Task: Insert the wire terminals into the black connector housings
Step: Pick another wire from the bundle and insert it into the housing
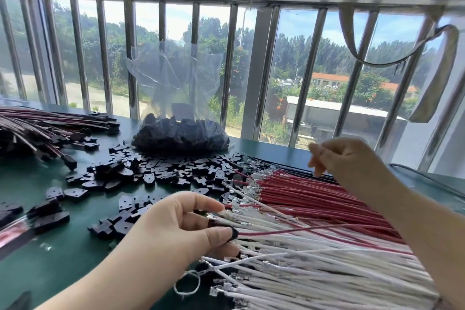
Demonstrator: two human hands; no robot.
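Two hands: both over the wire piles on the green table.
Left hand: curled around a black connector housing, pinched between thumb and fingers; a red wire runs out of it to the right.
Right hand: raised above the red wires, blurred; fingertips seem pinched together, whether on a thin wire I cannot tell.
White wires: fanned pile just right of the left hand, metal terminals pointing left.
Red wires: pile just behind the white ones.
Loose housings: scattered black pieces behind the left hand.
Bag: clear plastic, holding more black housings, by the barred window.
Finished bundle: far left, wires with housings fitted.
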